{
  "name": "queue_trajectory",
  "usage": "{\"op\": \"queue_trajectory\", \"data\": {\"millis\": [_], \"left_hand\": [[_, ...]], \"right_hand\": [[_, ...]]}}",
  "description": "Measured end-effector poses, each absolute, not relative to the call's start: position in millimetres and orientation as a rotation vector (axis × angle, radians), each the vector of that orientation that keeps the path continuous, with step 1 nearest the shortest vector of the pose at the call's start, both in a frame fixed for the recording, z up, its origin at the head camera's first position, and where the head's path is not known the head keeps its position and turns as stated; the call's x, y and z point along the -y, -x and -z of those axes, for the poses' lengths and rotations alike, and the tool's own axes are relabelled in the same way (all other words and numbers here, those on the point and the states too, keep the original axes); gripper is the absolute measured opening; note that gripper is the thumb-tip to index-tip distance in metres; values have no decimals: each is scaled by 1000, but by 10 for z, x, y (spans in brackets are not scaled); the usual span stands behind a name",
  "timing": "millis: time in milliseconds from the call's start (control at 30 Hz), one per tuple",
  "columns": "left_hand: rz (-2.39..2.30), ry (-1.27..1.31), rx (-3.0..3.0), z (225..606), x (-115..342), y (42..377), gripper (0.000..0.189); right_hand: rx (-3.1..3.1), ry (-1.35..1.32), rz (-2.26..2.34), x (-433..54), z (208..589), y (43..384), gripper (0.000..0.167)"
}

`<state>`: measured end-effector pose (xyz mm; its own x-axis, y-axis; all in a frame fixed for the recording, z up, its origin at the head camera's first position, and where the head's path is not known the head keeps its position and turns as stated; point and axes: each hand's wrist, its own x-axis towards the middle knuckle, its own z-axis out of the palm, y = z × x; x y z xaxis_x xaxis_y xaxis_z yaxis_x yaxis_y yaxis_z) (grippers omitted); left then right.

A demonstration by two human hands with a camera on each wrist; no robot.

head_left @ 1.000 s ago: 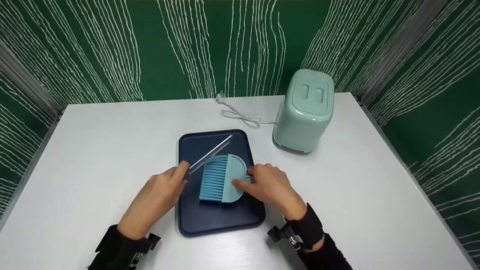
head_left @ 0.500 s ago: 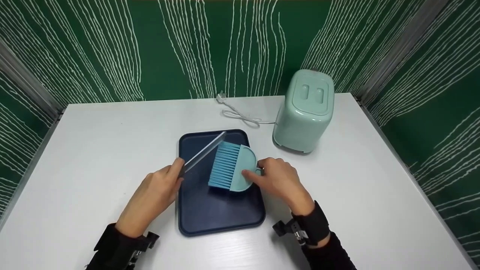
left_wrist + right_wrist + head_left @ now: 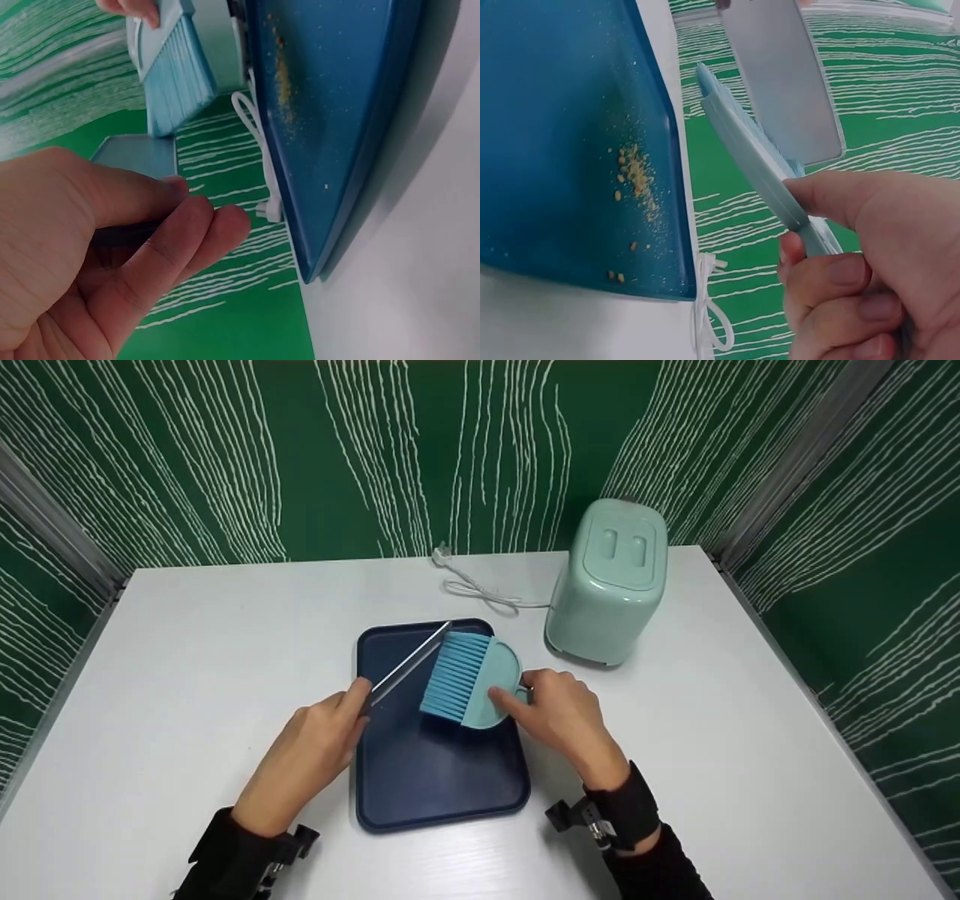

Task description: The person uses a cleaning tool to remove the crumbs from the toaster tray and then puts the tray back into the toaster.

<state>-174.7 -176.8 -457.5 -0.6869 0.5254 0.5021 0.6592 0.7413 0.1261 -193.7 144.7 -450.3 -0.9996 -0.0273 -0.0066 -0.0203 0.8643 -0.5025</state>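
My left hand (image 3: 311, 746) grips the dark handle (image 3: 124, 234) of a cleaver with a flat rectangular blade (image 3: 784, 75). The blade slants above the far part of a navy tray (image 3: 442, 795), its face nearly edge-on in the head view. In my right hand (image 3: 559, 712) is a light blue cleaning brush (image 3: 495, 686), the thumb lying on its broad head. Its blue bristles (image 3: 457, 675) point left and lie right beside the blade, above the tray. Tan crumbs (image 3: 639, 180) lie scattered on the tray in both wrist views, hidden by the brush from the head.
A mint-green toaster (image 3: 611, 585) stands behind and right of the tray on the white table (image 3: 225, 660). Its white cord (image 3: 487, 592) lies coiled at the back, with the plug (image 3: 441, 556) near the table's far edge. Green walls with white lines rise behind and beside the table.
My right hand has moved the brush up, rightward and toward the far side of the tray, tilting it. The cleaver's tip has shifted slightly left; my left hand has barely moved.
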Motion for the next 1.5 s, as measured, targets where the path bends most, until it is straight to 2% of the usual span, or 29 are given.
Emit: {"op": "queue_trajectory", "data": {"millis": [433,867,1000,1200,1500], "left_hand": [[382,888,2541,4533,1738,1718,40],[461,886,2458,4563,1781,1740,46],[503,891,2453,4576,1790,1761,45],[590,878,2478,4574,1787,1772,42],[680,849,2507,4574,1785,1779,37]], "right_hand": [[-2970,9,766,-1496,4507,1948,52],[-2967,54,837,-1534,4423,1901,45],[-2971,63,845,-1553,4418,1896,42],[-2981,67,854,-1599,4390,1895,47],[-2978,10,904,-1726,4366,1879,41]]}}
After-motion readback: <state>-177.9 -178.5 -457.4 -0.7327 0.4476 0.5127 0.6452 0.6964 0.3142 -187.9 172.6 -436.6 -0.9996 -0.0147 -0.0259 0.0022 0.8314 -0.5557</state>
